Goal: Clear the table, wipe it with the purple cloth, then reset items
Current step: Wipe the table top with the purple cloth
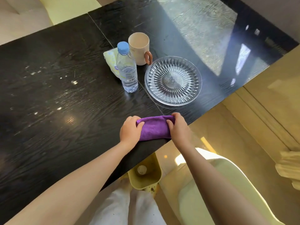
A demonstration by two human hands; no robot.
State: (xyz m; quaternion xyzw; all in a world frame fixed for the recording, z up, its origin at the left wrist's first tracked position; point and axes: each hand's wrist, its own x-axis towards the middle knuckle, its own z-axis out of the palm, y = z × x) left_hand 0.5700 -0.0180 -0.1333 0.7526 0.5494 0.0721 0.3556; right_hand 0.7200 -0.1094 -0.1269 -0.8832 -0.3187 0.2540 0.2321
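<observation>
Single head-worn wide-angle view. It looked steeply down and forward from above the near edge of the dark wood-grain table (pixel 48 95), close over both bare forearms. Frame edges bowed. The table ran diagonally; pale glossy floor (pixel 243 127) filled the right side.

You see a solid purple cloth (pixel 155 128) on a black table (pixel 48 95) with wood grain. The clear plate (pixel 173 80) has a cut starburst pattern. The bottle (pixel 127 69) has a light blue cap; the cream mug (pixel 139 49) has a brown handle.
</observation>
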